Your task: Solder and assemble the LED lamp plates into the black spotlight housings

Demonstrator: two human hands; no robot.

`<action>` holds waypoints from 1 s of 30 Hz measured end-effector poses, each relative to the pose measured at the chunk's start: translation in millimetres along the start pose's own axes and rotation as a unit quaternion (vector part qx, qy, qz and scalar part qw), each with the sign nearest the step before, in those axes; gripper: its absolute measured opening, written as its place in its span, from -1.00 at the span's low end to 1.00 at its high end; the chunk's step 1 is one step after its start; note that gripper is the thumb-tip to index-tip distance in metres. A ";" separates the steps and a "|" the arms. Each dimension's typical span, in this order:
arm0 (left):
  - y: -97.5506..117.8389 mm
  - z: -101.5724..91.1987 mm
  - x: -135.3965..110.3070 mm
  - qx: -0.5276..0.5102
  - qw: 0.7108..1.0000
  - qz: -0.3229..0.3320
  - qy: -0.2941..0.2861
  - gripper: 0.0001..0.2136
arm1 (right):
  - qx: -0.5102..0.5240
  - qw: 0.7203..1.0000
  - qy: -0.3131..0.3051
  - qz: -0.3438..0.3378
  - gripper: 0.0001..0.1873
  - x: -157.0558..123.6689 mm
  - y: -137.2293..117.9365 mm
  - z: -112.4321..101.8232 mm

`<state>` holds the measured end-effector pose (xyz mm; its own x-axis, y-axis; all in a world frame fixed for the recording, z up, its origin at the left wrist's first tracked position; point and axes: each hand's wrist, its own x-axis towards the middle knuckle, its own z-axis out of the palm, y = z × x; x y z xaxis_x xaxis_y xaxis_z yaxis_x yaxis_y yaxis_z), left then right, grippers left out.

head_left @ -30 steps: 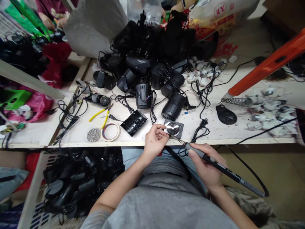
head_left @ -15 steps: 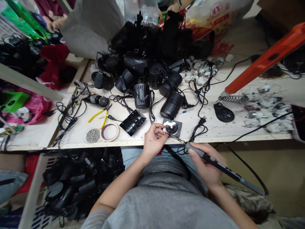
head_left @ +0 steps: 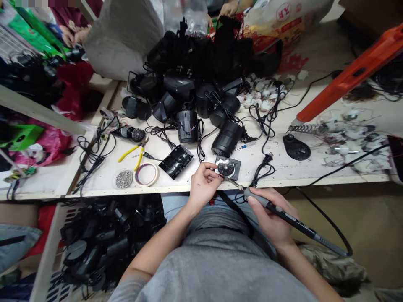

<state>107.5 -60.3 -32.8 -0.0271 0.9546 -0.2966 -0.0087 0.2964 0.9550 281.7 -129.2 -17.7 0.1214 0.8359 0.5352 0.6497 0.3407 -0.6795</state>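
Note:
My left hand (head_left: 205,181) is closed in a pinch at the left edge of a round black disc (head_left: 225,167) with a shiny rim. The disc is over a dark grey square piece (head_left: 238,166) at the table's front edge. My right hand (head_left: 275,214) is wrapped round a soldering iron (head_left: 285,216) with a grey grip and a black handle. Its metal tip points left and reaches the disc's lower edge, close to my left fingertips. I cannot tell exactly what the tip touches. Just behind lies a black cylindrical housing (head_left: 227,139).
An orange-red stand with a coil spring (head_left: 310,129) is at the right. Left of my hands are a black open casing (head_left: 176,161), a tape roll (head_left: 146,175), a dish of small metal bits (head_left: 124,179) and yellow-handled pliers (head_left: 139,158). Black housings (head_left: 179,86) are piled behind.
The disc has tilted or turned slightly, so its shiny rim shows more at the lower right. Both hands and the soldering iron stay almost in place.

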 end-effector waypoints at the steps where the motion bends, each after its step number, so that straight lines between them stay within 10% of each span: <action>1: 0.3 -0.2 0.1 -0.001 1.000 -0.002 -0.002 -0.71 | 0.004 1.000 0.002 0.001 -0.94 -0.8 -0.1 -0.9; 25: -2.3 0.0 -3.8 -0.008 0.999 0.035 -0.020 -0.67 | 0.061 0.990 0.126 -0.001 -0.75 -15.4 14.2 -19.6; 30: -3.1 -0.8 -2.7 -0.014 0.999 0.029 -0.021 -0.67 | 0.026 0.995 0.062 -0.077 -0.53 -4.5 11.2 -15.5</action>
<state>106.8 -63.9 -35.0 0.0134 0.9709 -0.2390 -0.0353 0.2393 0.9703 300.0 -135.8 -20.0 0.1173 0.7139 0.6903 0.6281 0.4851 -0.6084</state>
